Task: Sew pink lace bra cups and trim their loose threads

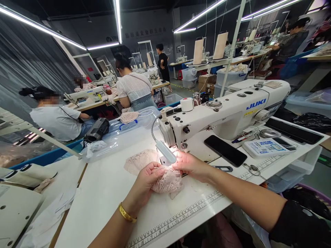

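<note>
A pale pink lace piece [165, 181] lies on the white sewing table [103, 193] under the needle area of a white JUKI sewing machine [227, 110]. My left hand [147, 181], a gold bangle on its wrist, pinches the lace from the near side. My right hand [192, 166] presses the lace just right of the needle, lit by the machine's small lamp [165, 151]. More of the lace [138, 160] spreads out behind the machine's head.
A black phone [224, 150], a white control box [263, 147], thread snips [223, 168] and scissors [254, 169] lie right of the machine. A clear plastic bin [121, 134] stands at the back left. Other people sew at benches behind.
</note>
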`<state>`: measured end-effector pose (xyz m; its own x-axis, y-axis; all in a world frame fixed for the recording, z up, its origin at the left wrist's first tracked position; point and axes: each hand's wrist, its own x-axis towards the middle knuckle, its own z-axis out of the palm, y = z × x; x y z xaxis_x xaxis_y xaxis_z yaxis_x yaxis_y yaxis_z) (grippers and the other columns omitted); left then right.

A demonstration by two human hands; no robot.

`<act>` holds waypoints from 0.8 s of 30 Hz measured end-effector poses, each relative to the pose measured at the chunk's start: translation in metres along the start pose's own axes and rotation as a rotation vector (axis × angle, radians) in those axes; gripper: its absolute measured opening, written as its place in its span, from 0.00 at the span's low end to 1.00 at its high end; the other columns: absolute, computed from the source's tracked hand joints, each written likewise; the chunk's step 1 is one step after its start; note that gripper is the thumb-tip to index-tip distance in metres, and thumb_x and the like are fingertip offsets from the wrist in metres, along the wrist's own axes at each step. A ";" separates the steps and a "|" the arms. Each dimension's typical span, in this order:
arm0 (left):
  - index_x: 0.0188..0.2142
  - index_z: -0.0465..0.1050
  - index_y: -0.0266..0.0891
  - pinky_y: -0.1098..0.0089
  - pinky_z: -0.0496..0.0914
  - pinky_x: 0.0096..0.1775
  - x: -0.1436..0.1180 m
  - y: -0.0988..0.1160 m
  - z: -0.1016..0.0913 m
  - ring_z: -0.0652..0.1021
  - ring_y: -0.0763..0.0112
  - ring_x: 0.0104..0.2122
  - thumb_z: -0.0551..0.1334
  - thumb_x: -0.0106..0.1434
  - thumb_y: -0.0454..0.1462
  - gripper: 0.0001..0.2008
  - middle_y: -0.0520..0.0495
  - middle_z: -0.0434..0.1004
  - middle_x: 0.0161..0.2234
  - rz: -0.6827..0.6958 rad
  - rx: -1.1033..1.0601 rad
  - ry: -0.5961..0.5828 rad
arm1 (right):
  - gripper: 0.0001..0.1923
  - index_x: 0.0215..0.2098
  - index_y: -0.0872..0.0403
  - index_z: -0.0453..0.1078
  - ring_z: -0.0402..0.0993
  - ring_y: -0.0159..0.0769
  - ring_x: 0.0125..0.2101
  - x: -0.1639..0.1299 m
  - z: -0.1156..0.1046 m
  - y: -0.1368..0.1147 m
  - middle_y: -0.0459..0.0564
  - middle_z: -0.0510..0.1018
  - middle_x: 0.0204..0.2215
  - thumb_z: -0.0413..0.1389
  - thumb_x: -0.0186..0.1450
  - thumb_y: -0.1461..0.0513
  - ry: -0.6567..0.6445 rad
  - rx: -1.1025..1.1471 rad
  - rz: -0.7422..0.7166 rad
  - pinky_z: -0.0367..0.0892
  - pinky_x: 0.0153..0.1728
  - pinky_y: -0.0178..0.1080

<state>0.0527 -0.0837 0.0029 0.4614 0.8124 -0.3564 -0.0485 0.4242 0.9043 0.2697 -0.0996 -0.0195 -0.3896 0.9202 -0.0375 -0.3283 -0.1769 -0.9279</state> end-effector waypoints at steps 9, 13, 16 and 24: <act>0.36 0.74 0.38 0.74 0.66 0.29 -0.001 -0.001 -0.004 0.75 0.73 0.26 0.77 0.53 0.44 0.19 0.50 0.78 0.28 0.012 0.017 -0.020 | 0.25 0.42 0.53 0.63 0.64 0.32 0.29 -0.001 0.001 0.001 0.45 0.73 0.31 0.70 0.57 0.53 -0.028 0.048 0.000 0.59 0.30 0.36; 0.39 0.75 0.38 0.73 0.69 0.33 -0.002 0.003 -0.010 0.76 0.71 0.30 0.76 0.55 0.44 0.18 0.48 0.79 0.32 0.027 0.031 -0.055 | 0.23 0.37 0.53 0.64 0.63 0.31 0.28 -0.002 0.002 0.000 0.44 0.72 0.31 0.70 0.56 0.52 -0.008 0.039 -0.006 0.59 0.30 0.36; 0.40 0.75 0.39 0.72 0.71 0.34 -0.003 0.010 -0.020 0.75 0.72 0.30 0.76 0.56 0.42 0.17 0.49 0.77 0.31 0.031 0.037 -0.089 | 0.21 0.33 0.53 0.65 0.63 0.30 0.28 -0.002 0.003 -0.001 0.44 0.70 0.31 0.69 0.56 0.52 0.037 0.021 -0.009 0.58 0.30 0.36; 0.42 0.76 0.39 0.75 0.68 0.34 -0.004 0.016 -0.033 0.70 0.77 0.28 0.75 0.57 0.41 0.16 0.54 0.72 0.28 0.065 0.050 -0.050 | 0.19 0.37 0.52 0.65 0.65 0.31 0.28 -0.005 0.000 0.005 0.42 0.70 0.28 0.65 0.61 0.51 0.032 -0.025 -0.021 0.59 0.30 0.35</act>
<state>0.0207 -0.0664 0.0113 0.5027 0.8161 -0.2852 -0.0361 0.3494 0.9363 0.2702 -0.1045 -0.0240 -0.3551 0.9344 -0.0295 -0.3143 -0.1490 -0.9376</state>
